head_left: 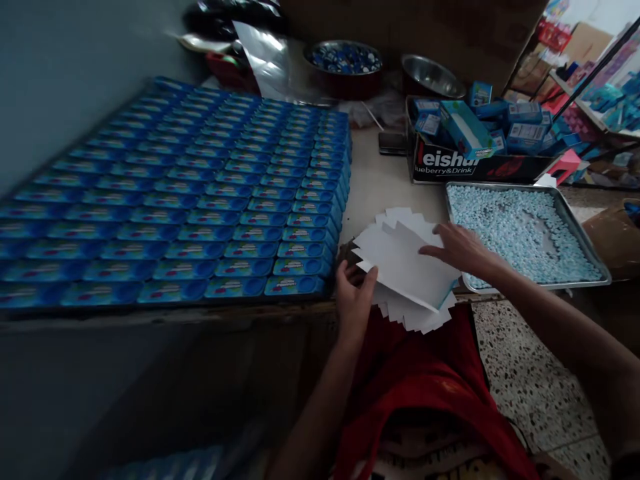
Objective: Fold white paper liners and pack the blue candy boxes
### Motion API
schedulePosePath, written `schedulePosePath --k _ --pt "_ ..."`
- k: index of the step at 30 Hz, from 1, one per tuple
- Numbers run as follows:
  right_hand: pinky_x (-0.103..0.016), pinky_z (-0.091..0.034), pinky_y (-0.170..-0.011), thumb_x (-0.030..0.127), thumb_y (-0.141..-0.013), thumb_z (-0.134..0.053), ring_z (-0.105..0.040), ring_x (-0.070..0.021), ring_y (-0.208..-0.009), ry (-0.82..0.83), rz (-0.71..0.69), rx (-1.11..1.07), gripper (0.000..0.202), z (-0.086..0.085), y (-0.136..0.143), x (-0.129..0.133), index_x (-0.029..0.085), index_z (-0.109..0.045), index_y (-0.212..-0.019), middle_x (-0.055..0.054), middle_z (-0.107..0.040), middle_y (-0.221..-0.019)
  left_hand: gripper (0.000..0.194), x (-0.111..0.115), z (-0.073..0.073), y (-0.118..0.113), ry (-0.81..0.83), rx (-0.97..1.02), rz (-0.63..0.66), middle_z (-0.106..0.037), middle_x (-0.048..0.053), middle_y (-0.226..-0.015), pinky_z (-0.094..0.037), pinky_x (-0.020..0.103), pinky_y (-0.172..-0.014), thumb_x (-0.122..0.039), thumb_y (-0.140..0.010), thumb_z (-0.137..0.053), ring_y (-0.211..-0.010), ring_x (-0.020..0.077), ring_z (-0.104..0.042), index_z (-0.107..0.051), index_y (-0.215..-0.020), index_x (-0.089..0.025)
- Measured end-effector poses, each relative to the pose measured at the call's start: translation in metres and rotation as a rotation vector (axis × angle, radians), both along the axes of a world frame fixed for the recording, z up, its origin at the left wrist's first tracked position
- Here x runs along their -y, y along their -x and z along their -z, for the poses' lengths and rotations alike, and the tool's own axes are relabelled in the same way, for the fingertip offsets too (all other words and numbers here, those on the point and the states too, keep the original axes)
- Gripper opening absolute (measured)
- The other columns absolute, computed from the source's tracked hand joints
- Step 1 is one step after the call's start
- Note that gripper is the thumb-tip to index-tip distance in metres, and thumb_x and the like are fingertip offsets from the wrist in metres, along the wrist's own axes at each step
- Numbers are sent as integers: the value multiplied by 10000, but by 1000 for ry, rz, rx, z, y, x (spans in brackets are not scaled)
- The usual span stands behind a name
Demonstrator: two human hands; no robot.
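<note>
A fanned stack of white paper sheets [400, 263] lies at the near edge of the table [375, 183]. My left hand [353, 297] grips the stack's lower left corner, thumb on top. My right hand [457, 248] rests flat on the top sheet with fingers spread. Left of the stack, many rows of blue tins [200, 193] cover the table. To the right stands a metal tray [595, 257] full of small pale blue tablets.
A cardboard box [465, 163] of blue cartons sits behind the tray. Two metal bowls [433, 75] and a foil sheet [270, 57] are at the back. A dark phone [391, 142] lies near the box. Speckled floor [530, 373] shows at the right.
</note>
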State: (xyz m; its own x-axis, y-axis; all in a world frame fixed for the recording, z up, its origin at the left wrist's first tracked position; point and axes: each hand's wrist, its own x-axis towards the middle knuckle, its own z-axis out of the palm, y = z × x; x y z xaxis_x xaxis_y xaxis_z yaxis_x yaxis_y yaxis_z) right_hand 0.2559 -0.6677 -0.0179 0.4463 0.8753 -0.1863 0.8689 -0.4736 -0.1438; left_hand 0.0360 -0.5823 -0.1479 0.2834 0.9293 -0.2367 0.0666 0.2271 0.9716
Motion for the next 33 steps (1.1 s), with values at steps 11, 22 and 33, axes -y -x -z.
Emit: schedulePosePath --k 11,22,33 --pt "-247 -500 -576 146 -832 -566 -652 -173 -692 -51 315 -755 489 65 -19 -52 207 -624 -1313 -30 -727 -891 562 -25 -29 -45 112 25 139 -721 20 -926 -559 334 -744 -208 -542 -581 -867 245 -667 -693 -1093 -192" --pt "-390 -533 -977 198 -802 -476 -688 -248 -1014 -493 407 -574 608 100 12 23 154 -611 -1394 -112 -750 -1166 632 -32 -33 -62 81 14 529 -673 19 -993 -525 329 -732 -244 -556 -548 -893 249 -611 -630 -1183 -239" --pt "-339 -579 -818 172 -765 -483 -711 -220 -915 -485 525 -899 710 83 19 45 172 -536 -1473 -83 -716 -1191 565 -9 -6 -76 -286 -86 496 -526 86 -1221 -388 484 -1184 -194 -601 -627 -1255 302 -527 -579 -1164 -220"
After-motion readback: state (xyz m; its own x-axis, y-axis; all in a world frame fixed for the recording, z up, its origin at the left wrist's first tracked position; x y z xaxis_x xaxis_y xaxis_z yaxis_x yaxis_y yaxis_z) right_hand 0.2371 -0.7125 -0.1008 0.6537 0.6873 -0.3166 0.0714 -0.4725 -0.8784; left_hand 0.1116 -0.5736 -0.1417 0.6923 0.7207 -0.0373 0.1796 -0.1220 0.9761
